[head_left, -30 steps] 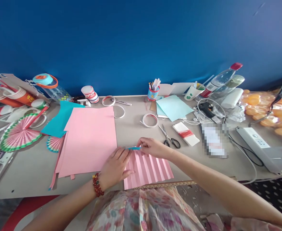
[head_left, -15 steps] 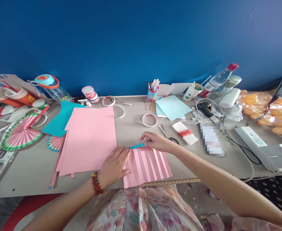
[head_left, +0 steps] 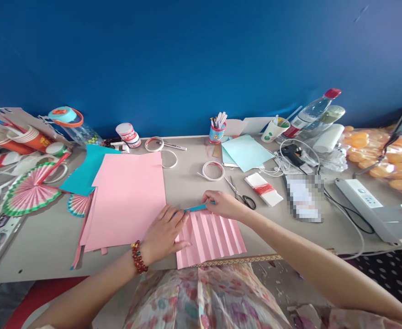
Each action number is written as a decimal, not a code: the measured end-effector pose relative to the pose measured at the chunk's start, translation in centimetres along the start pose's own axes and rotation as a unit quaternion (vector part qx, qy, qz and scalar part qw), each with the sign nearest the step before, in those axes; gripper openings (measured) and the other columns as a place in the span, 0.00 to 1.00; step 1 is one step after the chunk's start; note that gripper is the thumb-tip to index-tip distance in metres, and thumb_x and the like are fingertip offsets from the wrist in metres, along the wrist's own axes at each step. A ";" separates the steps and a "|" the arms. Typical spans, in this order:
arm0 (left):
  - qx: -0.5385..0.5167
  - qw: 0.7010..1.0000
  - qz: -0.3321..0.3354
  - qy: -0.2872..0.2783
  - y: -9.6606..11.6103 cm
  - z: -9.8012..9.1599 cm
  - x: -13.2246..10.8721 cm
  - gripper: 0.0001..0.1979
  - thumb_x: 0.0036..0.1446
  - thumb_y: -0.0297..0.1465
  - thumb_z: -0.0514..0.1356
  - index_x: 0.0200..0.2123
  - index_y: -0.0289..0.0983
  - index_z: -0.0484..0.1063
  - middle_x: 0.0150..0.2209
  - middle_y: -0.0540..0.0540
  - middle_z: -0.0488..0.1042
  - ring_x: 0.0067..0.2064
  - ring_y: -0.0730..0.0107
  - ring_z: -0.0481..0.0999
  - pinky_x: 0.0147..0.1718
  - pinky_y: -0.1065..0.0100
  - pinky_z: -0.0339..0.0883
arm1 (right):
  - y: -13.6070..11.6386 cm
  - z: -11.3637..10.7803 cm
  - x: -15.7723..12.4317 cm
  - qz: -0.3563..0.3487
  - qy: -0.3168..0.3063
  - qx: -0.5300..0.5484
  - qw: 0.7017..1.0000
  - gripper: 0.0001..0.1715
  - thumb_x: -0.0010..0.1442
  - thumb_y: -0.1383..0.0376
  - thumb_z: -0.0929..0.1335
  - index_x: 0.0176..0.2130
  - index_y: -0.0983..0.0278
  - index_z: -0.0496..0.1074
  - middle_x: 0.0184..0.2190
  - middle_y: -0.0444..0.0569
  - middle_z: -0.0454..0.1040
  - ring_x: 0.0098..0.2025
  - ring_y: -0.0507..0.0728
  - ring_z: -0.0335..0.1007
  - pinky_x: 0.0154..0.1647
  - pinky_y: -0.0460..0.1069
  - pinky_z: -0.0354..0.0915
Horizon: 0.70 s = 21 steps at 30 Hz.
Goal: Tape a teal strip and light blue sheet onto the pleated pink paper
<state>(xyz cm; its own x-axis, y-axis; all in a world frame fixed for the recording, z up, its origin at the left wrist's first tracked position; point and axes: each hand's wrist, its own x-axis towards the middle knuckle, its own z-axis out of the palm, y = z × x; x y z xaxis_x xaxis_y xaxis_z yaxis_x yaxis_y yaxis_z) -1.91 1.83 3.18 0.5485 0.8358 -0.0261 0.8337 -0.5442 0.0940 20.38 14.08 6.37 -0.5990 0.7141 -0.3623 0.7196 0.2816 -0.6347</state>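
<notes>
1. I've got the left hand [head_left: 166, 228] palm down, fingers stretched and slightly spread, pressing on the left side of the pleated paper [head_left: 211, 237]; grasping nothing that I can see.
2. Right hand [head_left: 223, 204] curled, thumb and fingers nearly closed in a pinch on the right end of the blue strip [head_left: 197, 208].
3. Strip: narrow, flat, lies along the pleated paper's far edge; its left end meets the left hand's fingertips. Can't tell if it's stuck down.
4. Pleated paper: pink, matte, straight ridges running near to far, at the near middle of the table, between the hands and the person's body.
5. Left of it, smooth pink sheets [head_left: 129, 196], rectangular, overlapping a teal sheet [head_left: 84, 169].
6. Further left, folded paper fans: large fan [head_left: 31, 189], green-edged; small fan [head_left: 80, 204], blue-edged, partly under the pink sheets.
7. Just beyond the right hand: metal scissors [head_left: 245, 200], black handles; white card [head_left: 264, 188] wrapped in red thread.
8. Surface: plain grey table [head_left: 187, 183], smooth. Behind it, flat deep-blue wall [head_left: 187, 68].
9. Far side: pen cup [head_left: 217, 132] in the middle, clear plastic bottle [head_left: 312, 112] with red cap at right. Far right, bag of round orange items [head_left: 389, 155]; nearer, grey-white power strip [head_left: 362, 205].
10. My counts: two fans, one strip, one pleated paper, one red-capped bottle, one thread-wrapped card. Pink sheets: more than one, exact number hidden.
</notes>
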 end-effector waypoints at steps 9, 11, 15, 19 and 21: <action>0.012 1.000 0.004 -0.015 0.0 0.1 -0.2 0.34 0.62 0.52 0.52 0.66 0.41 0.57 0.57 0.41 0.68 0.59 0.50 0.62 0.65 0.47 0.43 | -0.2 0.2 -0.2 -0.012 0.002 -0.021 1.000 0.06 0.58 0.67 0.65 0.35 0.63 0.73 0.30 0.44 0.76 0.29 0.51 0.67 0.30 0.44 0.55; 0.010 1.000 0.008 -0.015 0.0 0.1 -0.3 0.33 0.62 0.51 0.53 0.66 0.44 0.56 0.58 0.42 0.67 0.59 0.50 0.61 0.64 0.46 0.43 | -0.1 0.3 -0.2 -0.013 0.002 -0.025 1.000 0.06 0.58 0.67 0.65 0.35 0.63 0.73 0.30 0.44 0.76 0.29 0.51 0.67 0.30 0.44 0.54; 0.013 1.000 0.008 -0.010 0.0 -0.1 -0.3 0.34 0.62 0.51 0.54 0.67 0.46 0.54 0.58 0.42 0.67 0.59 0.50 0.61 0.64 0.46 0.44 | -0.5 0.1 -0.4 -0.017 0.006 -0.020 1.000 0.07 0.57 0.68 0.65 0.36 0.62 0.73 0.29 0.43 0.76 0.28 0.51 0.66 0.29 0.44 0.53; 0.009 1.000 0.005 -0.007 0.1 -0.5 -0.2 0.34 0.61 0.51 0.54 0.67 0.46 0.55 0.59 0.42 0.66 0.59 0.50 0.61 0.63 0.47 0.44 | -1.6 -0.4 -0.7 -0.030 0.002 0.004 1.000 0.07 0.57 0.69 0.64 0.36 0.62 0.72 0.25 0.41 0.75 0.26 0.50 0.65 0.28 0.43 0.53; 0.005 1.000 0.007 -0.006 0.1 -0.7 -0.2 0.34 0.61 0.52 0.53 0.66 0.46 0.56 0.59 0.42 0.65 0.59 0.51 0.61 0.63 0.47 0.44 | -2.1 -0.6 -0.8 -0.038 -0.006 0.028 0.999 0.07 0.58 0.69 0.64 0.37 0.62 0.72 0.23 0.40 0.74 0.25 0.50 0.65 0.28 0.43 0.54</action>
<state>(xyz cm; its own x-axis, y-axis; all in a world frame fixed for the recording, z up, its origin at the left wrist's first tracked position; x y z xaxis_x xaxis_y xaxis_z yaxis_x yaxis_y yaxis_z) -1.95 1.66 3.91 0.5610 0.8270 -0.0362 0.8263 -0.5568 0.0846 19.53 13.28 8.42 -0.6559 0.6842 -0.3190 0.6513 0.2992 -0.6974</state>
